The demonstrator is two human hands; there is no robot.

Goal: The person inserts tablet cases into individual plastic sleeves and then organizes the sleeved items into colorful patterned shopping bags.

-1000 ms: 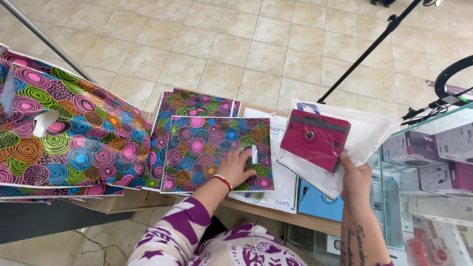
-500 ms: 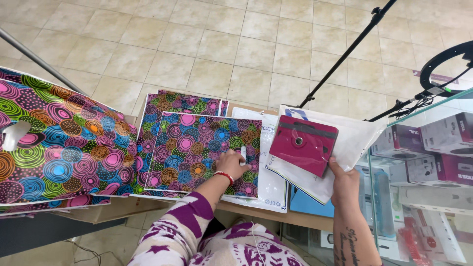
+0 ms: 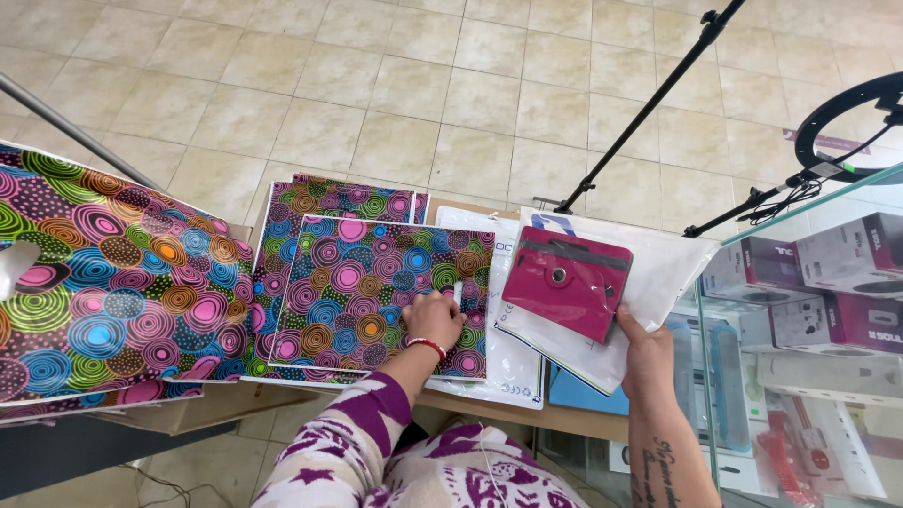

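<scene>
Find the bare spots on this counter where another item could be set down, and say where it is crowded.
Almost none. Patterned bags cover the left and middle, with the left hand on top. White packets fill the centre. The right hand holds a pink case in clear wrap. Only a thin wooden counter edge near the person shows bare.

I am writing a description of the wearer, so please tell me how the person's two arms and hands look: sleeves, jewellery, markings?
The left hand comes out of a white sleeve with purple star-like shapes, and it wears a thin red and white wrist bracelet. The right hand has no sleeve and no jewellery; dark script tattoo lettering on the forearm runs lengthwise.
</scene>
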